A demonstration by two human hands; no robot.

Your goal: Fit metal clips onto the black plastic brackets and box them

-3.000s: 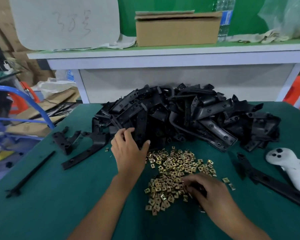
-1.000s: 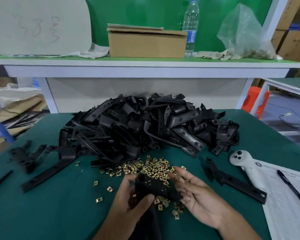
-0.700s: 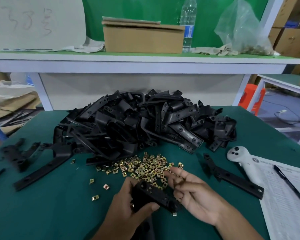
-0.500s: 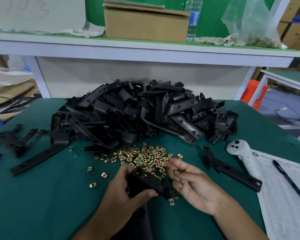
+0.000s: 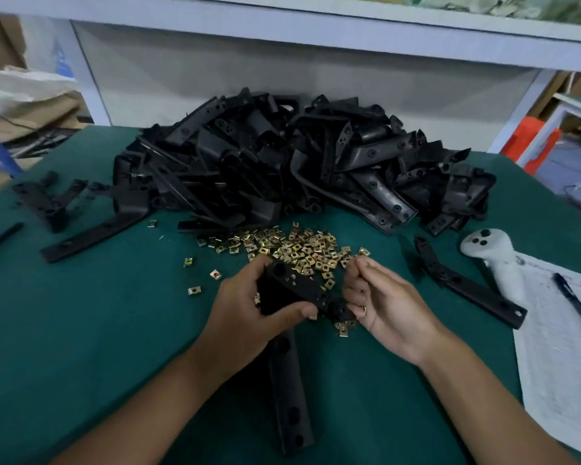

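Note:
My left hand [image 5: 249, 313] grips a black plastic bracket [image 5: 287, 380] at its bent upper end; the long arm of the bracket runs down toward me over the green table. My right hand [image 5: 386, 303] is curled at the bracket's right tip, fingers pinched, with a glint of a gold metal clip [image 5: 364, 309] between them. A spread of loose gold metal clips [image 5: 299, 248] lies just beyond both hands. Behind it rises a large pile of black brackets [image 5: 299, 169]. No box is in view.
A single bracket [image 5: 467, 286] lies right of my hands, beside a white controller [image 5: 493, 256], a paper sheet [image 5: 564, 357] and a pen [image 5: 576, 307]. More loose brackets [image 5: 91, 233] lie at the left. A white shelf frame [image 5: 316, 31] stands behind the table.
My left hand took a bracket from the pile and brought it near me. My right hand left the clip heap and closed in on the bracket's tip. The view tilted downward.

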